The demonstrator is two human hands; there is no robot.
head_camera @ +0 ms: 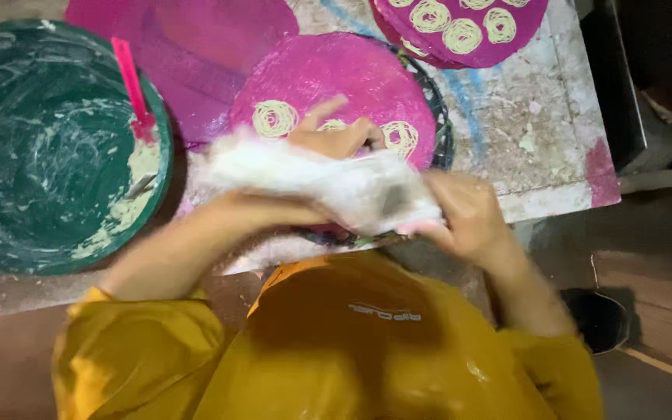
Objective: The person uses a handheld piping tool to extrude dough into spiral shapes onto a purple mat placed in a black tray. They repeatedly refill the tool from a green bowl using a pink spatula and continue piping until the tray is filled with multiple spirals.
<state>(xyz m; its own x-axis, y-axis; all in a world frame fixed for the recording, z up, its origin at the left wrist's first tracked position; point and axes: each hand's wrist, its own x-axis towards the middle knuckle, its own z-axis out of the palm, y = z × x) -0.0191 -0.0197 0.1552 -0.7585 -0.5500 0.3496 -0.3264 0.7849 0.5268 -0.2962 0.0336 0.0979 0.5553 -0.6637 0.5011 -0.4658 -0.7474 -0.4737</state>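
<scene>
On stained worktop (538,132): pink mats (328,78), green basin (33,148); both hands (398,187) clamped on white cloth bag (328,183).

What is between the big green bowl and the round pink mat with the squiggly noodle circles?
In the head view, part of another plain pink round mat lies between the big green bowl and the pink round mat with noodle spirals.
</scene>
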